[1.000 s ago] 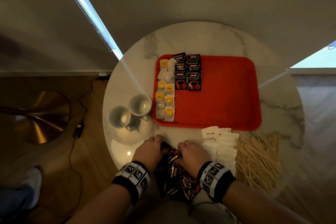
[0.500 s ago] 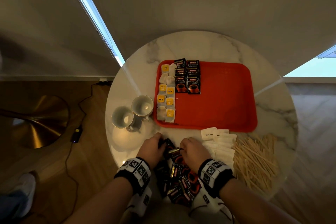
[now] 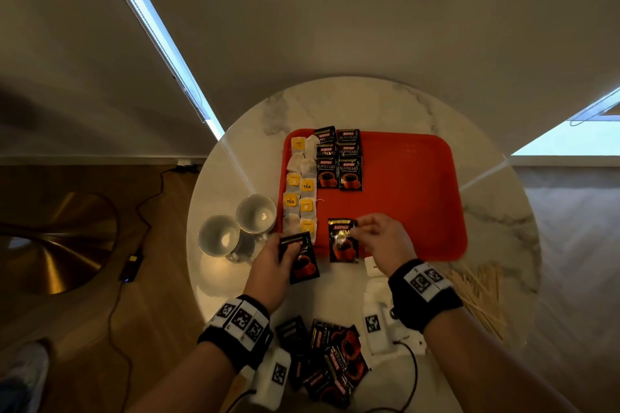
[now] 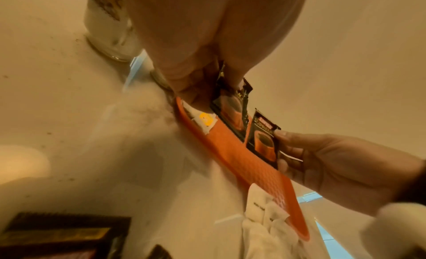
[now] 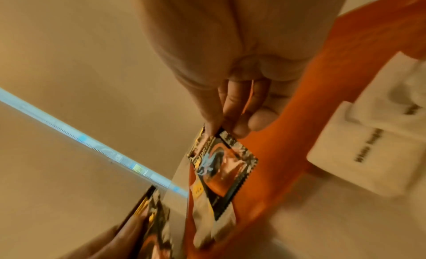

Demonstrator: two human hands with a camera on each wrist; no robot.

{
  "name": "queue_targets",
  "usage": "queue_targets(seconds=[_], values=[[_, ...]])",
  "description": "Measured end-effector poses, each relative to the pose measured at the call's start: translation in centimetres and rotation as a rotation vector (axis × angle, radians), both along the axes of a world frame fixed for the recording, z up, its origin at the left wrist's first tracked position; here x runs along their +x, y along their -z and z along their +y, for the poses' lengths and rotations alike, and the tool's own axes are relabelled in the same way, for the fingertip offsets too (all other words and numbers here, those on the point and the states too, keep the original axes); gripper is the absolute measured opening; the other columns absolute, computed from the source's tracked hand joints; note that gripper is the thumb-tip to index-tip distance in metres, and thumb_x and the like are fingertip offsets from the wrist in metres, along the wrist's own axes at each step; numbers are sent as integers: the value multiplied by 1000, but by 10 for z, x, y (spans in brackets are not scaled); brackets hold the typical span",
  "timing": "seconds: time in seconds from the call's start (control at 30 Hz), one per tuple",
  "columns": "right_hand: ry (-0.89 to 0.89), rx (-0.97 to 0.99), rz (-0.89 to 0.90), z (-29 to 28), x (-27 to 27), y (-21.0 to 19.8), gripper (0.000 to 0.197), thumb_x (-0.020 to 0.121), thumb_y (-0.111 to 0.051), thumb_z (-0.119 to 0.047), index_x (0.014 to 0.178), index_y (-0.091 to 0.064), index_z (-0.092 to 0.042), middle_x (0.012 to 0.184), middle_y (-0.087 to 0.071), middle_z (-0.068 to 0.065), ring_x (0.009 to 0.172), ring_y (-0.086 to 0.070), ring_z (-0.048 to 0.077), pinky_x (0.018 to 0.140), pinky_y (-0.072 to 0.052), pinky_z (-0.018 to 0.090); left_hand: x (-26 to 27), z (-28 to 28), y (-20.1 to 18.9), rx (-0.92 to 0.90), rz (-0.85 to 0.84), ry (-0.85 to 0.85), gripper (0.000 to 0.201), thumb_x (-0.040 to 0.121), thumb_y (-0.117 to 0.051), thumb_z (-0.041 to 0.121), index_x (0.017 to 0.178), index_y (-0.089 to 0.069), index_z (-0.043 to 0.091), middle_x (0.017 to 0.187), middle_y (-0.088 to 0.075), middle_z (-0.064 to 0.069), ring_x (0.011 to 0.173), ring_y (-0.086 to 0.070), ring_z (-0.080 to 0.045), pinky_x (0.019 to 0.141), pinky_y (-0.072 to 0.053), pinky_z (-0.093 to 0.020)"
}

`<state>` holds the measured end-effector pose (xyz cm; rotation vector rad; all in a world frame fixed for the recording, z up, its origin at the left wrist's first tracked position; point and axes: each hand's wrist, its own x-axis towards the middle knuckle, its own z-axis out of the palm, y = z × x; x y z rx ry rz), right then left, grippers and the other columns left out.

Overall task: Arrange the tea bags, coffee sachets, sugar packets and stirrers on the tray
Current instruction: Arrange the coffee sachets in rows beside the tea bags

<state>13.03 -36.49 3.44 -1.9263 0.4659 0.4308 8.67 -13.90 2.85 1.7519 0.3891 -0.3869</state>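
Each hand grasps one coffee sachet: the left hand [image 3: 271, 265] holds its sachet [image 3: 303, 261] over the near-left corner of the tray [image 3: 412, 198], and the right hand's [image 3: 385, 241] fingers [image 5: 230, 106] pinch a second sachet [image 3: 343, 241] above the tray's near edge. Tea bags [image 3: 298, 188] and coffee sachets [image 3: 339, 161] lie in rows at the tray's left; loose sachets [image 3: 325, 359], sugar packets [image 3: 375, 292] and stirrers [image 3: 479, 298] rest on the counter [image 3: 369, 100].

Person, forearms bare. Left wrist: black fabric wristband [image 3: 240, 325] bearing white square tags printed with black coded patterns; white box-shaped camera unit [image 3: 272, 375] beneath, same tag, thin dark cable attached. Right wrist: matching black wristband [image 3: 425, 292], white tagged camera unit [image 3: 377, 329], dark looping cable [image 3: 413, 379].
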Motion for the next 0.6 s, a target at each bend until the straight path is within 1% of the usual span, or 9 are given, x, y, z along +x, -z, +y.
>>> queue_targets(seconds=[0.07,0.1,0.13,0.23,0.3,0.37,0.43,0.47,0.6], values=[[62,16,-18,0,21,2,12,92,-73,-21,101,-66,-24,97,-72,-4,89,-70,14,81,-59,33,6,-2,1,-41,18,-16,21,101,-59,26,121,-62,21,112,-73,5,100,-72,-7,88,-60,-31],[80,3,-35,0,32,4,11,92,-72,-20,101,-65,-23,97,-72,-3,88,-70,15,81,-60,34,10,-3,1,-69,27,-30,22,100,-61,25,121,-62,20,113,-74,3,102,-73,-13,90,-60,-37],[93,-12,-51,1,44,6,11,93,-71,-18,100,-65,-23,97,-71,-3,88,-70,15,81,-60,34,13,-4,1,-102,33,-52,22,99,-63,23,120,-63,18,112,-75,1,101,-73,-17,91,-60,-40],[105,-55,-69,8,76,12,10,94,-68,-14,99,-63,-22,95,-68,-3,84,-68,15,79,-60,32,23,-6,0,-150,31,-101,20,96,-66,16,116,-64,13,108,-77,-3,98,-75,-19,88,-61,-40],[77,-97,-57,14,94,19,9,95,-67,-14,98,-63,-22,94,-68,-2,81,-67,16,78,-59,32,28,-6,-1,-155,24,-92,18,97,-64,15,115,-65,12,108,-77,-3,95,-75,-15,83,-61,-32],[66,-137,-43,20,107,25,8,95,-66,-13,99,-64,-20,90,-66,-6,84,-67,15,74,-57,29,32,-7,0,-122,4,-64,13,100,-60,15,112,-65,14,107,-76,-2,92,-74,-12,81,-59,-27],[61,-185,-19,25,118,31,9,96,-65,-14,103,-65,-18,90,-64,-10,89,-66,13,70,-51,22,34,-6,2,-69,-7,-14,10,102,-56,18,109,-64,18,104,-75,4,95,-72,-7,86,-57,-27],[52,-206,-10,27,121,33,9,96,-65,-14,104,-65,-17,93,-65,-9,91,-65,13,68,-48,20,35,-6,3,-62,-2,1,11,103,-55,19,109,-64,19,104,-75,7,96,-71,-6,88,-57,-28],[-13,-273,-2,33,131,40,8,96,-65,-14,105,-66,-15,102,-67,-1,85,-61,11,58,-40,15,38,-4,10,-57,28,18,13,104,-53,22,110,-65,22,106,-74,8,100,-70,-7,94,-56,-35]])
